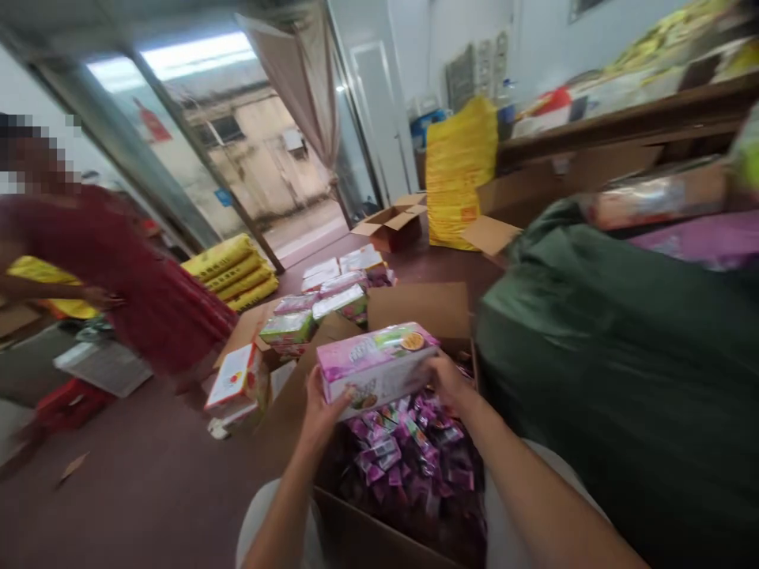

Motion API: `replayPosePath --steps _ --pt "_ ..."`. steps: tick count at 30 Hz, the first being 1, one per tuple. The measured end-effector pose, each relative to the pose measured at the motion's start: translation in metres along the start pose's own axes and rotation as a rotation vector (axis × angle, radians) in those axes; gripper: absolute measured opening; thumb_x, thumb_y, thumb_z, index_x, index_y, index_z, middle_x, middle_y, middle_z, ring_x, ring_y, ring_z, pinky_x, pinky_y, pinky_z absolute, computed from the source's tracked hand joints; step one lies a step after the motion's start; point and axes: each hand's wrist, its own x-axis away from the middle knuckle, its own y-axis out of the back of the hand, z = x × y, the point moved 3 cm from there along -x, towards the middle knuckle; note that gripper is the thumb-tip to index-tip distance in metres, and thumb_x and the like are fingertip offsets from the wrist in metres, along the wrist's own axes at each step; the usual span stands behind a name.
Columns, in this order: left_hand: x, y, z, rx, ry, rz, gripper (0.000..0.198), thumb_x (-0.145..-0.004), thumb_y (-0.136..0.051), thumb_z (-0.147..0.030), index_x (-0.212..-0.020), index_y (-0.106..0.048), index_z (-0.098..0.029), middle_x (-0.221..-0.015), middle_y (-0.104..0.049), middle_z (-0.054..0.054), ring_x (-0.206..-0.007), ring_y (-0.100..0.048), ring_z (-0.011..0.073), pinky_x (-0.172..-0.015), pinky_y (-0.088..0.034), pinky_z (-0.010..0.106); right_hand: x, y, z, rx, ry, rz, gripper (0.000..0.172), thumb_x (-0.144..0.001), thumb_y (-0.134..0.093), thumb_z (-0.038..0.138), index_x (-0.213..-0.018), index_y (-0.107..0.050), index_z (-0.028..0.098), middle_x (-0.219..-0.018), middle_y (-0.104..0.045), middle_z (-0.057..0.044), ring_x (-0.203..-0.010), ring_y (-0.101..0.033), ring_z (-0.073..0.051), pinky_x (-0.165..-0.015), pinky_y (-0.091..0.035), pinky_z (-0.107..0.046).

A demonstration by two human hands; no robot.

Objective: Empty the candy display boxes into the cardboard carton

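Between my two hands is a pink and white carton [375, 363] with a passion fruit picture on it, held tilted over an open cardboard box. My left hand [323, 407] grips its left end, with the thumb on the front face. Around the right end my right hand [447, 381] is closed, its fingers partly hidden. Below the carton, many small purple wrapped packets [415, 454] fill the cardboard box [385, 525], which stands between my knees.
Several packed cartons [341, 300] stand on the floor ahead. A big dark green sack [593, 340] bulges close on my right. Farther off are a yellow sack stack [459, 178] and an open box [394, 225]. A person in a red dress [136, 276] stands at the left.
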Motion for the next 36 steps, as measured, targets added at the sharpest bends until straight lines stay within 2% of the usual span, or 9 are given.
replayPosePath --steps 3,6,10,14,17,24,29,33,36 --pt "0.003 -0.001 -0.003 -0.081 -0.053 0.013 0.065 -0.054 -0.092 -0.021 -0.11 -0.058 -0.022 -0.101 -0.072 0.005 -0.088 -0.071 0.0212 -0.08 -0.059 0.033 0.0 0.0 0.005 -0.047 0.035 -0.014 0.053 -0.049 -0.056 0.027 -0.101 -0.066 0.022 -0.09 -0.075 -0.001 -0.083 -0.066 -0.023 -0.065 -0.05 -0.03" --pt "0.006 0.0 -0.006 -0.002 -0.059 -0.059 0.051 -0.066 -0.086 -0.022 -0.109 -0.059 -0.023 -0.103 -0.073 0.004 -0.085 -0.071 0.0192 -0.075 -0.06 0.031 0.002 0.0 0.008 -0.125 -0.001 -0.014 0.051 -0.055 -0.06 0.027 -0.106 -0.063 0.022 -0.101 -0.074 -0.003 -0.084 -0.066 -0.021 -0.063 -0.048 -0.027" --pt "0.006 0.0 -0.012 0.132 0.089 -0.164 0.03 -0.085 -0.067 -0.03 -0.113 -0.062 -0.019 -0.1 -0.074 0.008 -0.081 -0.071 0.0212 -0.071 -0.061 0.034 0.003 0.001 0.01 -0.254 -0.035 0.01 0.043 -0.064 -0.062 0.026 -0.107 -0.062 0.023 -0.106 -0.072 -0.003 -0.086 -0.067 -0.019 -0.075 -0.052 -0.03" --pt "0.01 0.005 -0.002 0.199 0.436 -0.183 0.043 -0.091 -0.054 -0.048 -0.12 -0.062 -0.017 -0.084 -0.072 0.01 -0.067 -0.068 0.0238 -0.061 -0.058 0.04 0.0 0.004 0.005 -0.205 -0.046 0.004 0.037 -0.068 -0.063 0.027 -0.105 -0.065 0.023 -0.113 -0.071 -0.005 -0.094 -0.069 -0.019 -0.077 -0.052 -0.03" --pt "0.013 0.015 0.015 0.187 0.674 -0.268 0.059 -0.087 -0.05 -0.063 -0.121 -0.061 -0.017 -0.081 -0.068 0.01 -0.07 -0.066 0.0281 -0.059 -0.057 0.046 -0.002 0.003 0.001 -0.148 -0.045 -0.005 0.03 -0.068 -0.064 0.027 -0.098 -0.068 0.022 -0.11 -0.073 -0.006 -0.093 -0.069 -0.02 -0.074 -0.051 -0.029" --pt "0.011 0.018 0.032 0.252 0.75 -0.311 0.068 -0.081 -0.052 -0.073 -0.118 -0.061 -0.017 -0.094 -0.065 0.012 -0.091 -0.064 0.0331 -0.069 -0.058 0.05 -0.002 -0.001 -0.001 -0.134 -0.009 0.023 0.025 -0.066 -0.07 0.03 -0.088 -0.071 0.02 -0.093 -0.076 -0.006 -0.085 -0.069 -0.018 -0.078 -0.051 -0.028" --pt "0.017 0.007 0.03 0.217 0.731 -0.311 0.062 -0.083 -0.05 -0.071 -0.12 -0.061 -0.022 -0.089 -0.068 0.01 -0.081 -0.067 0.0294 -0.066 -0.058 0.047 0.002 -0.009 -0.008 0.225 0.213 0.052 0.026 -0.074 -0.067 0.038 -0.092 -0.071 0.021 -0.089 -0.075 -0.004 -0.086 -0.067 -0.02 -0.082 -0.052 -0.034" --pt "0.029 -0.011 0.031 0.154 0.691 -0.29 0.062 -0.084 -0.052 -0.069 -0.121 -0.062 -0.021 -0.087 -0.07 0.01 -0.073 -0.068 0.0266 -0.065 -0.058 0.044 0.012 -0.025 -0.017 0.818 0.482 0.151 0.021 -0.078 -0.06 0.02 -0.096 -0.072 0.019 -0.104 -0.072 -0.009 -0.098 -0.064 -0.024 -0.093 -0.05 -0.04" --pt "0.041 -0.029 0.032 0.164 0.635 -0.226 0.055 -0.086 -0.059 -0.058 -0.122 -0.063 -0.017 -0.091 -0.074 0.011 -0.065 -0.067 0.0214 -0.061 -0.058 0.037 0.013 -0.032 -0.021 1.017 0.513 0.189 0.021 -0.074 -0.067 0.012 -0.094 -0.073 0.016 -0.11 -0.07 -0.015 -0.11 -0.06 -0.03 -0.101 -0.046 -0.045"
